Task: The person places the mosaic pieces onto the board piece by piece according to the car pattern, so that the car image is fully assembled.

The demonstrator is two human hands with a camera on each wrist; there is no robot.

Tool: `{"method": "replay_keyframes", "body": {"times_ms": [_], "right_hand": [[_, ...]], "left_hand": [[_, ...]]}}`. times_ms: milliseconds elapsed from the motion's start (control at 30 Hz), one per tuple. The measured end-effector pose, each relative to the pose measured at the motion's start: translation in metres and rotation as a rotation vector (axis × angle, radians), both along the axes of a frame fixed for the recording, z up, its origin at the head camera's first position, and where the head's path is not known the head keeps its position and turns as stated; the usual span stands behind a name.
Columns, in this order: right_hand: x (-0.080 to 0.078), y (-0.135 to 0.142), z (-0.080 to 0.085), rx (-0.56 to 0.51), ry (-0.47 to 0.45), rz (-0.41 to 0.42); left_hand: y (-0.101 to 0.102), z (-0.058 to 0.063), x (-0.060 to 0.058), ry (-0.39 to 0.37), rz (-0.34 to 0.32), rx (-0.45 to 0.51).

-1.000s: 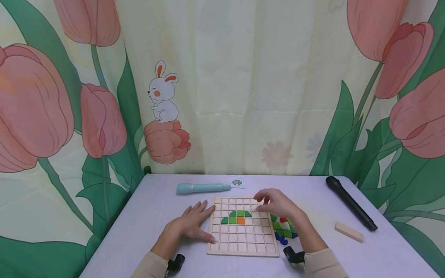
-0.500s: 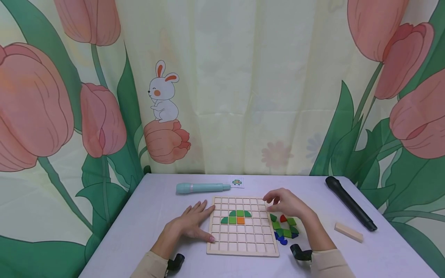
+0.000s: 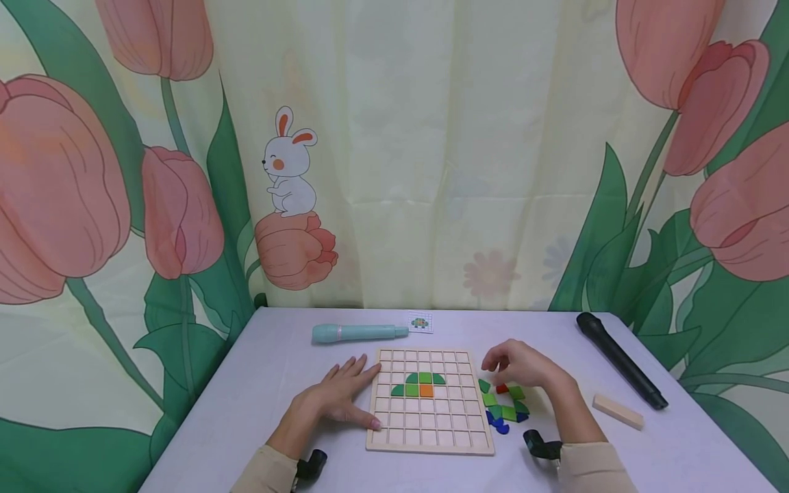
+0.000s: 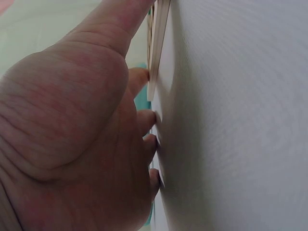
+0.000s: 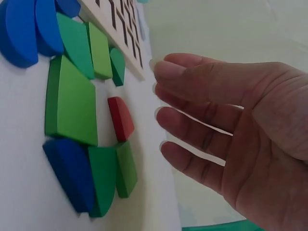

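A wooden grid board (image 3: 430, 438) lies mid-table with green quarter-round pieces, light green squares (image 3: 426, 378) and an orange square (image 3: 427, 391) in its cells. My left hand (image 3: 342, 394) rests spread at its left side, thumb on the frame and index finger at the edge; the left wrist view shows the other fingertips on the cloth. Above the loose pieces right of the board hovers my right hand (image 3: 520, 364), fingers loosely bent, nothing between them. Below it, in the right wrist view, lie a red piece (image 5: 121, 118), light green squares (image 5: 71, 106), dark green and blue pieces (image 5: 71, 175).
Behind the board lie a turquoise pen-like stick (image 3: 360, 333) and a small card (image 3: 421, 322) with a coloured pattern. To the right are a wooden block (image 3: 618, 411) and a long black cylinder (image 3: 622, 361). A tulip-print curtain (image 3: 401, 171) hangs behind the table.
My right hand has moved right and slightly down, from over the board's upper right corner to above the loose pieces. My left hand and the pieces on the board stay put.
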State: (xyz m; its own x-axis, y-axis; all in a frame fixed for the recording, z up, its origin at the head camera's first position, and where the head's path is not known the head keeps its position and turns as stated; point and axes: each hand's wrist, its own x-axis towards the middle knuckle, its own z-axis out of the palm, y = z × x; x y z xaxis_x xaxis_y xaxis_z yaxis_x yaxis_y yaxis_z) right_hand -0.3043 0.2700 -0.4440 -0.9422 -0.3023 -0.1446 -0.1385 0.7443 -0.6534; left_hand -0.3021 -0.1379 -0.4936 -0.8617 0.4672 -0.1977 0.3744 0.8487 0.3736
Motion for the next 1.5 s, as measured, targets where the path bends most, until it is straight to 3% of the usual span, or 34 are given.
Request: {"method": "replay_keyframes", "body": {"times_ms": [200, 667, 1500], "right_hand": [[0.001, 0.006, -0.004, 0.033, -0.045, -0.046], [0.001, 0.01, -0.008, 0.033, -0.081, -0.069], [-0.001, 0.006, -0.016, 0.048, -0.053, -0.069]], "left_hand": [[0.001, -0.001, 0.0, 0.0, -0.007, 0.009], [0.0, -0.001, 0.001, -0.005, -0.001, 0.014], [0.0, 0.001, 0.002, 0.011, -0.01, 0.005]]}}
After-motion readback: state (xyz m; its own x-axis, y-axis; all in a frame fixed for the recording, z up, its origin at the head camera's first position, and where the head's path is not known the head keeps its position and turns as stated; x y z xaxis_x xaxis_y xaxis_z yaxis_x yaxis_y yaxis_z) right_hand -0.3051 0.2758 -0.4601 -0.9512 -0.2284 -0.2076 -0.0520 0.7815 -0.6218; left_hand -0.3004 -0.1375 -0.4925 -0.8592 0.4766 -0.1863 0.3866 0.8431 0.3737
